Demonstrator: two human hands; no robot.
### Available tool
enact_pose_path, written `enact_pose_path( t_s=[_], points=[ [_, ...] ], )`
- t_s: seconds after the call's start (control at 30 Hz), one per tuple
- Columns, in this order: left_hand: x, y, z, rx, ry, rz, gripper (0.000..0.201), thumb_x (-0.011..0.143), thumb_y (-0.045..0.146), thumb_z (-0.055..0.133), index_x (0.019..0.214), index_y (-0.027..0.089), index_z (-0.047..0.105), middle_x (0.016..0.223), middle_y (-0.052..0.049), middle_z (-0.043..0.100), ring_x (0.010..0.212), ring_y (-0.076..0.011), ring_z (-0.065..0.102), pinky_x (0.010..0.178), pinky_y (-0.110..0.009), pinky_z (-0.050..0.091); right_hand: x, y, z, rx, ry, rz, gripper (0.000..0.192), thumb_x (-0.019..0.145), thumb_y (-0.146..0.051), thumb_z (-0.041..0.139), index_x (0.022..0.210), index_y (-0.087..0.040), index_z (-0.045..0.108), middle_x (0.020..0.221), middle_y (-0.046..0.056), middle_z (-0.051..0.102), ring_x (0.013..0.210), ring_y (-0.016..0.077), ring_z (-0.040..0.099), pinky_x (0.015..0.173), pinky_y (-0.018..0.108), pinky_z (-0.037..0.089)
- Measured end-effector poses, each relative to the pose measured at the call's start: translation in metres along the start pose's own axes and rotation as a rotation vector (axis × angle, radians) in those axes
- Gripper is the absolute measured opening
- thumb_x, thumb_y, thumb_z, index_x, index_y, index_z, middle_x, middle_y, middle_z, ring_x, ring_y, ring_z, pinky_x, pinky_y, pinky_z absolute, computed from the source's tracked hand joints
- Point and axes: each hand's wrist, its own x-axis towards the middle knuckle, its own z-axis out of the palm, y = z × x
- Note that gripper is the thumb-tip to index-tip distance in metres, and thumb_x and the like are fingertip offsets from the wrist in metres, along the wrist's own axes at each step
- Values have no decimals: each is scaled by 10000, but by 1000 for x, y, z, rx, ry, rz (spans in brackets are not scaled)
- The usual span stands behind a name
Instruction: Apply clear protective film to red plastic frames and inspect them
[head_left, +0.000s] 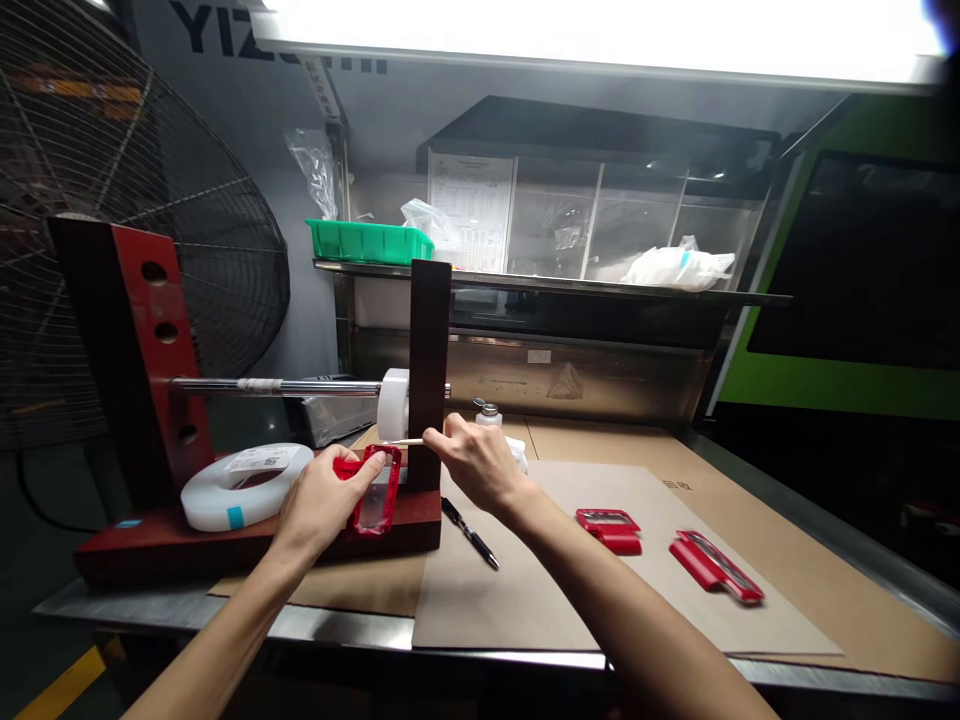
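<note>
My left hand (322,500) is closed on a red plastic frame with a clear window (379,500), its thumb lying on the upper edge. Between the fingers of my right hand (476,455) is a thin white stick (405,441), much like a cotton swab. The stick points left, just above the top of the frame; whether it touches cannot be made out. Right behind it, a roll of clear tape (393,404) hangs on the metal rod (330,388) of a dark red stand (429,340).
A large film roll (247,485) lies on the stand's base. A black pen (470,533), one red part (611,530) and another red part (716,567) lie on the cardboard. Behind my right hand stands a small bottle (489,414). A shelf (555,281) holds a green tray (367,242).
</note>
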Motion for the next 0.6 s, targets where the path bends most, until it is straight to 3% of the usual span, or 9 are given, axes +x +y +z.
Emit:
enact_pose_path(
  t_s=[0.17,0.4,0.5,0.6],
  points=[
    [-6,-3,0,-69,-60,-43,475,658,649,572,658,185,472,601,9,532,574,-153,470,565,-271,347,-8,6,5,94,-89,42,384,896,-31,258,1098,-172,553,1000,123,562,798,204,594,565,270,357],
    [-29,-7,-11,-238,-204,-163,520,648,684,577,693,187,434,591,14,497,549,-135,450,486,-232,337,-88,44,47,295,-260,348,146,835,-237,527,903,-186,646,843,45,662,786,186,607,643,253,394],
    [-57,-15,-21,-308,-247,-257,520,705,708,448,770,192,464,705,-21,555,662,-176,522,543,-252,394,-127,52,64,360,-360,394,158,801,-258,552,835,-169,677,843,65,675,804,200,623,689,263,431],
    [-109,-32,-48,-323,-242,-362,494,732,678,408,791,191,465,771,-25,555,769,-182,535,638,-253,423,-164,59,78,418,-399,356,262,830,-329,504,879,-156,695,915,112,671,861,236,634,763,309,460]
  ],
)
